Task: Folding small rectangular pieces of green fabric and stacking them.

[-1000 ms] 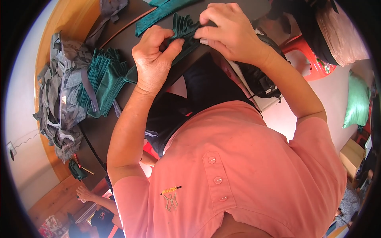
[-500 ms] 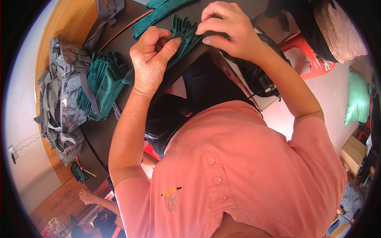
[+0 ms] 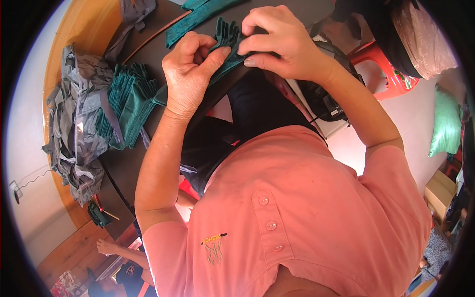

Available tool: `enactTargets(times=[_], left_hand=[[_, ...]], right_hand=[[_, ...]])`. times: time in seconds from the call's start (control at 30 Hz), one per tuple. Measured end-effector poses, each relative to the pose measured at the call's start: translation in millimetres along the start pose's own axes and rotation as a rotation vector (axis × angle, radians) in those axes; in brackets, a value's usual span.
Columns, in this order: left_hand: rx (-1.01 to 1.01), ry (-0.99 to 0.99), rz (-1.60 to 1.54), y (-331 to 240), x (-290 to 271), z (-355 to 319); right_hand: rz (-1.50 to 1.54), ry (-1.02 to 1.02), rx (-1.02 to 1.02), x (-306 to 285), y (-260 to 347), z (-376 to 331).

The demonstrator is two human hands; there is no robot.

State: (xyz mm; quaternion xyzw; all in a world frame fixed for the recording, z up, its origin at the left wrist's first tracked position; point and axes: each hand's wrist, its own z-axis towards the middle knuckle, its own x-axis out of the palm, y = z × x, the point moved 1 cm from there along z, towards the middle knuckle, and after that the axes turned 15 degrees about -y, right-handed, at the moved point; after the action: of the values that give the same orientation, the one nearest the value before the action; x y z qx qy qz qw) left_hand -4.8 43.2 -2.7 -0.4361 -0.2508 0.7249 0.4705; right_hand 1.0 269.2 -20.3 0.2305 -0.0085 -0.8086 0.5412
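Note:
A strip of dark green velvet fabric [image 3: 228, 35] stands bunched in narrow upright folds over the dark table. My left hand [image 3: 190, 67] is closed, pinching the folds between thumb and curled fingers. From the right, my right hand [image 3: 279, 44] reaches to the same strip; its forefinger and thumb curl around the near edge, close to my left thumb. Part of the fabric is hidden behind the fingers. More of the green velvet runs below my left hand toward a stack of folded green velvet pieces [image 3: 131, 106] at the left.
Beside the stack lies a heap of grey fabric scraps [image 3: 81, 123]. Green velvet pieces [image 3: 198, 20] and a thin brown strip [image 3: 153, 37] lie farther back. A red plastic stool [image 3: 381, 69] and a green cushion [image 3: 442, 123] are at the right. Another person's hand [image 3: 108, 246] shows lower left.
My right hand has shifted slightly left, bringing its fingertips closer to my left hand and the folds. My left hand stays nearly still, keeping its pinch.

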Motion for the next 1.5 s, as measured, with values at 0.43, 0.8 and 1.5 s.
enactTargets(times=[0.43, 0.8, 1.5], left_hand=[[0.015, 0.04, 0.042, -4.9, -1.1, 1.8], [-0.059, 0.024, -0.026, 1.9, 0.7, 3.6], [-0.117, -0.009, -0.092, 4.6, 0.4, 3.7]], right_hand=[[0.103, -0.017, 0.196, -2.4, -13.8, -12.2], [0.065, -0.082, 0.13, -9.7, -3.4, -3.6], [0.039, 0.141, 0.136, -18.0, -10.0, -6.3]])
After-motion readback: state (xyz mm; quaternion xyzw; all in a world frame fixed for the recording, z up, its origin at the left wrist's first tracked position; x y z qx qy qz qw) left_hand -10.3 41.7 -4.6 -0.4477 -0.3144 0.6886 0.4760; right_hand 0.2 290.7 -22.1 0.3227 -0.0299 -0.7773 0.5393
